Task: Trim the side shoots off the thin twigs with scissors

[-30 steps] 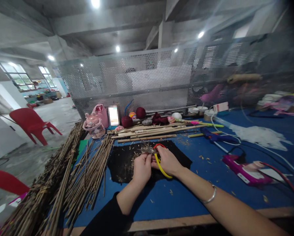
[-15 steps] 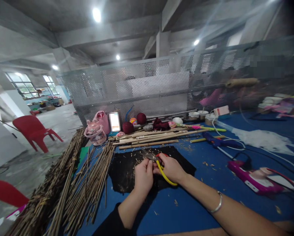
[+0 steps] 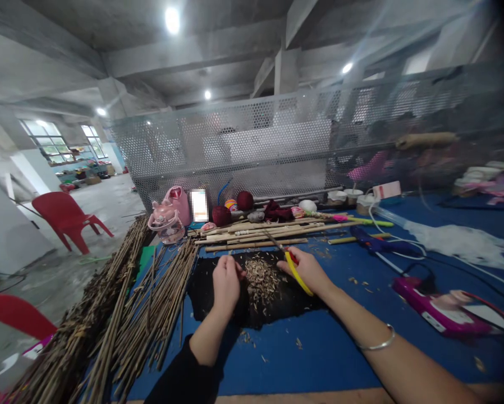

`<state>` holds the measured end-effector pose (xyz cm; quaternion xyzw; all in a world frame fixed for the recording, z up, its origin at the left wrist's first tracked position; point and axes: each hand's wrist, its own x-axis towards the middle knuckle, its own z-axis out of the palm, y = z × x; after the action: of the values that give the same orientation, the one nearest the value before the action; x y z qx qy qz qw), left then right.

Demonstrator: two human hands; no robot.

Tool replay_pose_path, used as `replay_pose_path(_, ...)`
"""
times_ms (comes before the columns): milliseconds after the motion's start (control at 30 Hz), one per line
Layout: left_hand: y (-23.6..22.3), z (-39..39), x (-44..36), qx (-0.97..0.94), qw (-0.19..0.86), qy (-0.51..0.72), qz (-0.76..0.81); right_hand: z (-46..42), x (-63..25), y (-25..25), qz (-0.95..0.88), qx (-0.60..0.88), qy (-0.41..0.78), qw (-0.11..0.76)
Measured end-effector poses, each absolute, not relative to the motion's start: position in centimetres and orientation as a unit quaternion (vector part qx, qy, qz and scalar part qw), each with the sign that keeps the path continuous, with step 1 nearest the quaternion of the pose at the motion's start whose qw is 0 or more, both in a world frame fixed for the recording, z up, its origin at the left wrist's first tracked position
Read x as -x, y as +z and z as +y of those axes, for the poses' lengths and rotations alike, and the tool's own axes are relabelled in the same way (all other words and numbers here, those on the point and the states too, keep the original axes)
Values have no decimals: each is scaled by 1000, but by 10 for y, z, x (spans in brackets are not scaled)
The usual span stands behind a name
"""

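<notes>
A grey perforated metal screen [image 3: 163, 160] stands beyond my blue-topped worktable [image 3: 294, 365]. Above me spreads a bare grey concrete ceiling [image 3: 129, 31] with heavy concrete beams [image 3: 210, 54] and bright round white lamps [image 3: 172, 21]. To my left, a red plastic armchair [image 3: 52, 212] stands on the grey concrete floor [image 3: 62, 280], well short of two bright multi-paned windows [image 3: 47, 141].
</notes>
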<state>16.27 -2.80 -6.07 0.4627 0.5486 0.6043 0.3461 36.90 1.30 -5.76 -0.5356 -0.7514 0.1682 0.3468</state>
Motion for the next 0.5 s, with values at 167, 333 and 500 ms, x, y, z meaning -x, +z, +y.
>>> replay_pose_path(167,-63,-5,-133,-501,208,527,654,33,-383,-62,-658,591,210,417)
replay_pose_path(333,-64,15,-127,-613,64,312,723,38,-380,-76,-659,602,219,395)
replay_pose_path(500,-67,22,-124,-640,63,238,728,36,-378,-84,-682,603,181,371)
